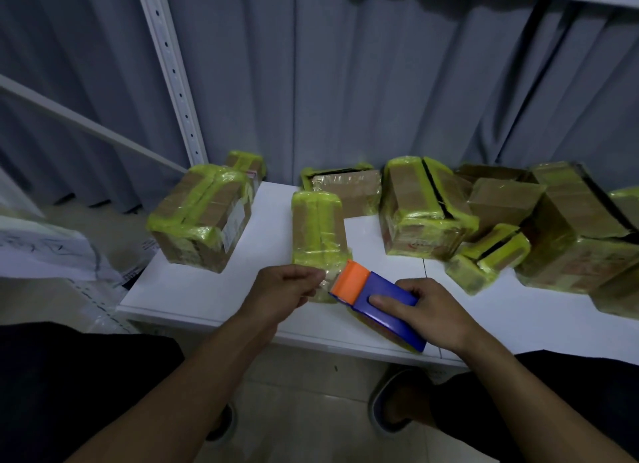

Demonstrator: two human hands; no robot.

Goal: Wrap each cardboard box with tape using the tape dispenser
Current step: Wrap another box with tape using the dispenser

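Observation:
A blue tape dispenser [383, 305] with an orange front sits in my right hand [425, 310], held over the near edge of the white shelf [193, 289]. My left hand [287, 289] pinches the free end of the yellow-green tape [326, 282] just left of the dispenser's orange mouth. Right behind that tape end lies a narrow cardboard box [318, 227], flat on the shelf and banded with yellow-green tape. The tape end touches or overlaps the box's near end; I cannot tell which.
Several more taped cardboard boxes crowd the shelf: a big one at the left [204, 217], one behind the narrow box [349, 189], and a pile on the right [518, 220]. A white perforated upright [173, 75] and grey curtain stand behind. My feet are below on the tiled floor.

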